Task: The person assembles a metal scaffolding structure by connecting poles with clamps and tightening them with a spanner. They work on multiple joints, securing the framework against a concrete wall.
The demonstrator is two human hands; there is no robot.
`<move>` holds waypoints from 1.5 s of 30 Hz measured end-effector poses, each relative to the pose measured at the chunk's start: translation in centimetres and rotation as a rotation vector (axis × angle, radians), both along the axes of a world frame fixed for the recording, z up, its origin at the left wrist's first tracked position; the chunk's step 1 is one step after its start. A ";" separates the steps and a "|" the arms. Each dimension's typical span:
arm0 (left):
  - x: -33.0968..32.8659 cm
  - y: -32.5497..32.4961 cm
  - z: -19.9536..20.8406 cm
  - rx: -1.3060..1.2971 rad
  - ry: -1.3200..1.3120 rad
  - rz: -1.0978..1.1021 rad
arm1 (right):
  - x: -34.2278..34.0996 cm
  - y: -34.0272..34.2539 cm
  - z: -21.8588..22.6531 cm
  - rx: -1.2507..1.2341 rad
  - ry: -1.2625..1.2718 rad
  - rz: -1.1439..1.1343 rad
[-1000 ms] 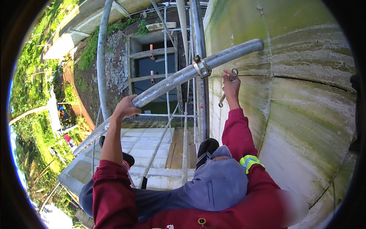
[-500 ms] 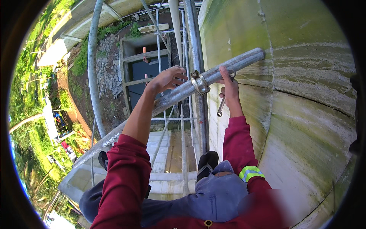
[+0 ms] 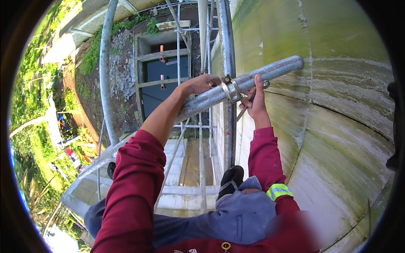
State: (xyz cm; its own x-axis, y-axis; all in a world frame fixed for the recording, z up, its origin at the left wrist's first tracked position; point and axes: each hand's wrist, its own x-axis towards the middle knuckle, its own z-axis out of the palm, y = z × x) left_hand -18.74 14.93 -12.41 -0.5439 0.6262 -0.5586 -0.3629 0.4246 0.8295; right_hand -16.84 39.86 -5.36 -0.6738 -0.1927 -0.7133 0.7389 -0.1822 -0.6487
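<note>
A shiny scaffold clamp (image 3: pixel 230 89) sits where a slanting galvanized pipe (image 3: pixel 270 71) crosses an upright pipe (image 3: pixel 229 139). My left hand (image 3: pixel 201 84) reaches over the slanting pipe from the left. Its fingers are curled against the clamp's left side, and the tips are partly hidden. On the clamp's right, my right hand (image 3: pixel 257 103) is closed around a wrench (image 3: pixel 266 84). The thumb points up along the pipe, and the wrench's ring end shows beyond the fingers. Its other end slants down toward the upright pipe.
A stained concrete wall (image 3: pixel 337 126) rises close on the right. Another upright pipe (image 3: pixel 105 76) stands at left, with thinner scaffold braces (image 3: pixel 179 55) below. Far down lies a concrete pit (image 3: pixel 164 69) holding dark water. My shoe (image 3: pixel 231 177) is beside the upright pipe.
My left hand has moved right, from hovering with loose fingers to contact at the clamp. The wrench in my right hand has turned, its lower end now nearer the upright pipe.
</note>
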 end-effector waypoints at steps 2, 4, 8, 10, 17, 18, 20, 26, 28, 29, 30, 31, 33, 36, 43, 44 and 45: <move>0.5 -0.4 -0.3 -0.020 0.199 -0.019 | 0.0 0.2 -0.4 -0.005 0.002 0.004; 1.8 -1.1 -1.0 0.093 0.073 0.220 | 0.0 0.1 -0.9 -0.049 0.017 0.028; 1.6 -1.0 0.6 0.115 -0.154 0.416 | 0.0 0.6 -0.9 -0.083 0.025 0.013; 1.3 -1.0 0.0 0.088 -0.030 0.295 | -0.1 0.3 -0.8 -0.084 0.027 0.006; 1.3 -0.1 -0.7 0.037 0.074 0.268 | 0.0 0.4 -1.0 -0.079 0.020 -0.013; 1.4 -0.3 -1.2 0.073 0.038 0.289 | 0.1 0.3 -1.1 -0.087 0.014 -0.020; 1.7 -0.1 -2.2 0.157 -0.037 0.327 | 0.2 0.2 -1.3 -0.100 0.015 -0.031; 1.5 -0.2 -2.3 0.319 -0.211 0.362 | -0.1 0.2 -1.7 -0.091 0.027 -0.042; 1.5 0.2 -1.1 0.274 -0.228 0.352 | 0.3 0.8 -2.0 -0.067 0.008 -0.072; 1.6 -0.1 -0.9 0.285 -0.306 0.424 | 0.3 0.7 -1.8 -0.069 0.016 -0.056; 1.8 -0.5 -0.7 0.296 -0.385 0.496 | 0.4 0.6 -1.6 -0.070 0.024 -0.040; 1.9 -0.8 -0.5 0.308 -0.465 0.568 | 0.3 0.4 -1.5 -0.069 0.032 -0.024; 2.1 -1.6 -0.6 0.353 -0.476 0.561 | 0.1 0.5 -1.9 -0.054 0.041 -0.009; 2.1 -1.7 -2.1 0.434 -0.504 0.580 | 0.1 0.3 -2.1 -0.070 0.053 -0.009; 1.6 -0.3 -0.6 0.397 -0.561 0.490 | 0.3 0.7 -2.3 -0.047 0.071 -0.056; 1.8 -0.6 -1.2 0.402 -0.544 0.480 | 0.2 0.6 -2.2 -0.099 0.036 -0.028; 2.0 -0.7 -1.7 0.407 -0.528 0.470 | 0.2 0.4 -2.2 -0.097 0.038 -0.035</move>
